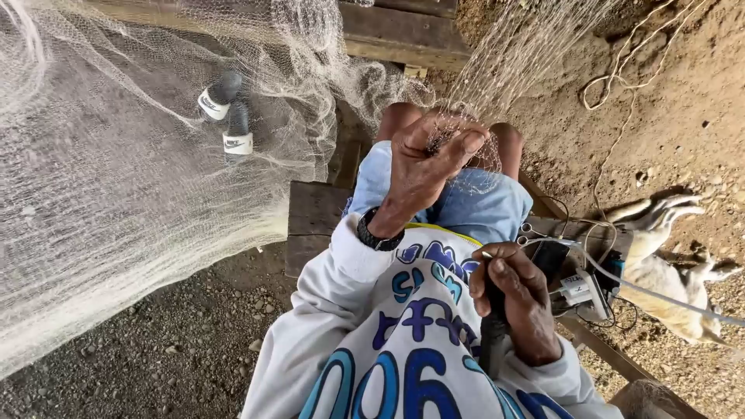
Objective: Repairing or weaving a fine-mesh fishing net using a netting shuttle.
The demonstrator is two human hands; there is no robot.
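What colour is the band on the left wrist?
Black; the band shows best in the head view.

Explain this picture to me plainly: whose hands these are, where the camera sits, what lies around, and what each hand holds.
There is only one view, from a camera worn on a person's head, looking down at their own lap and hands. The person sits on a wooden bench above gravelly ground, in a pale long-sleeved shirt and blue shorts. The left hand, with a dark watch on its wrist, is raised and pinches strands of a fine pale fishing net. The net spreads wide to the left, where two feet in dark sandals show through it. The right hand is closed around a dark tool near the chest; its kind is hard to tell. On the right a light-coloured animal lies on the dirt.
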